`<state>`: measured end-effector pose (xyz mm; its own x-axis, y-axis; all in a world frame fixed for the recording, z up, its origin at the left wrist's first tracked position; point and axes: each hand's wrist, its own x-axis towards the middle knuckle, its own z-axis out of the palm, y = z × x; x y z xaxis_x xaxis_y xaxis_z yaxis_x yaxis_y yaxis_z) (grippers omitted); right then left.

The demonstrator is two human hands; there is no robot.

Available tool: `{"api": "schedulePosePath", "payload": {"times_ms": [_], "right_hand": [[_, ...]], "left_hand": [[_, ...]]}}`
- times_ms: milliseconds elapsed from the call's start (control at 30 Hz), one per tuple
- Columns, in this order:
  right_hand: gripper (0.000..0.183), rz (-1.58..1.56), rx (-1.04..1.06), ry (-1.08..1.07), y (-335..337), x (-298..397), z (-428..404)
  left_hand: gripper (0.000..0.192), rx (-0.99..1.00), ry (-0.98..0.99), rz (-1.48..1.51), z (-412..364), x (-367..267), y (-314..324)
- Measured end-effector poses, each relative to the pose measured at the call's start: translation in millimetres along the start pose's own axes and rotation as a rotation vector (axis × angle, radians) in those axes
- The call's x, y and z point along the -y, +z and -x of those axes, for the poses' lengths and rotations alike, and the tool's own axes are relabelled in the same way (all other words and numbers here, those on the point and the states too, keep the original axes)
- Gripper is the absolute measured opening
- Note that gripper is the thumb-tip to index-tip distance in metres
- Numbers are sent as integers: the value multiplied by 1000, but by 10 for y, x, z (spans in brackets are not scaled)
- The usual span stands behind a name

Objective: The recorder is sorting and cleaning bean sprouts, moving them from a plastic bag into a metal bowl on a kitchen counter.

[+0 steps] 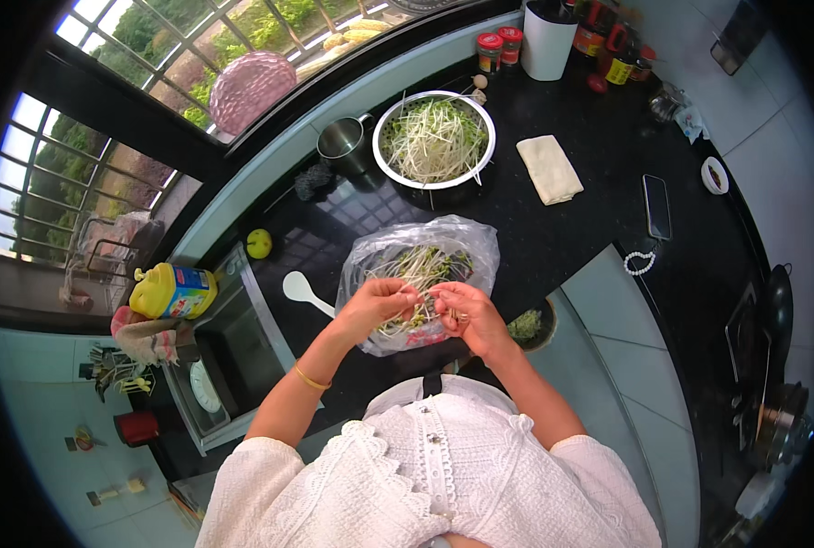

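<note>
My left hand (381, 306) and my right hand (470, 316) are close together above a clear plastic bag (479, 240) of sprouts (421, 264). The fingertips of each hand are pinched on thin sprouts, and some sprouts lie against the curled fingers of the right hand. Beyond the bag, a white-rimmed colander (379, 147) holds a large heap of pale sprouts with green leaves (438, 140). Below my right forearm, partly hidden by it, a round container (551, 329) holds greenish scraps (525, 325). A white spoon (299, 286) lies left of the bag, its handle end reaching the bag.
Left are a sink (242, 342), a yellow jug (174, 291) and a green fruit (259, 243). A metal mug (342, 144) stands beside the colander. Rightward on the black counter lie a folded cloth (549, 170), a phone (656, 207) with a beaded strap and a small white bowl (714, 176).
</note>
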<state>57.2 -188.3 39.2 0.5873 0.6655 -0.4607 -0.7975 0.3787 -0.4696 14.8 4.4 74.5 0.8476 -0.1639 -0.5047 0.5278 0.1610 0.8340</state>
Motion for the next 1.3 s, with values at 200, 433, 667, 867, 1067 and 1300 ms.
{"api": "schedulePosePath", "payload": {"times_ms": [200, 433, 667, 867, 1067, 1300], "right_hand": [[8, 505, 86, 63, -133, -105, 16], [6, 692, 35, 65, -151, -314, 21], [5, -66, -83, 138, -206, -307, -95], [4, -72, -65, 175, -210, -259, -117], [5, -84, -56, 163, -182, -309, -75], [7, -76, -30, 141, -172, -331, -27]], "left_hand": [[12, 84, -198, -137, 103, 120, 36], [18, 209, -335, -188, 148, 241, -28], [19, -141, -128, -480, -256, 555, -459], [16, -634, 2, -1231, -795, 703, -589], [15, -568, -74, -1494, -999, 700, -629], [14, -673, -30, -1376, -746, 529, -623]]}}
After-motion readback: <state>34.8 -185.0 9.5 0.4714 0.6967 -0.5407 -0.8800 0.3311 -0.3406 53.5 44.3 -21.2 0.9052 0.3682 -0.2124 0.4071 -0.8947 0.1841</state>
